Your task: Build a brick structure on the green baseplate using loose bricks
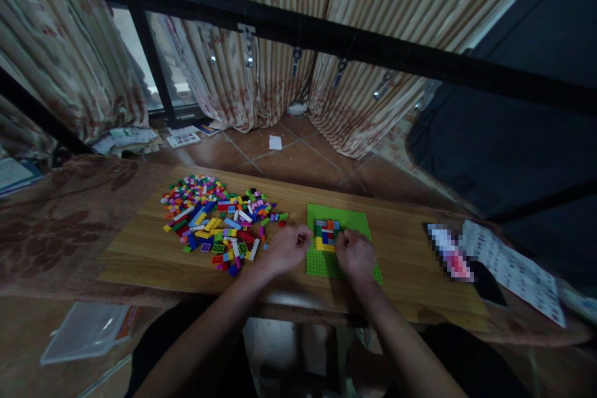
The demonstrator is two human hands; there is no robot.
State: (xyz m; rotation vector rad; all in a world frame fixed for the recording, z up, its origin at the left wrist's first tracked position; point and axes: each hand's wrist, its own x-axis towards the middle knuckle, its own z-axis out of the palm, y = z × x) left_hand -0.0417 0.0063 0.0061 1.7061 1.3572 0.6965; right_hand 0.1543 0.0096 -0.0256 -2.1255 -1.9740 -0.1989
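A green studded baseplate [345, 211] lies on a wooden board [405, 242]. On it stands a small build of joined toy bricks [326, 236] in yellow, red, blue, grey and orange. My left hand [286, 249] is by the plate's left edge, thumb and fingers drawn together; what is between them, if anything, is too small to make out. My right hand [357, 256] rests over the plate with curled fingers against the build's right side; its fingertips are partly hidden. Left of my hands spreads a heap of loose toy bricks [214, 222] in many colours and sizes.
A phone-like object [450, 255] with a blurred screen and a printed sheet [517, 270] lie at the right. A clear plastic lid or box [86, 331] is low at the left. Behind the board are a tiled floor [298, 155], curtains [280, 81] and a dark rail [298, 28].
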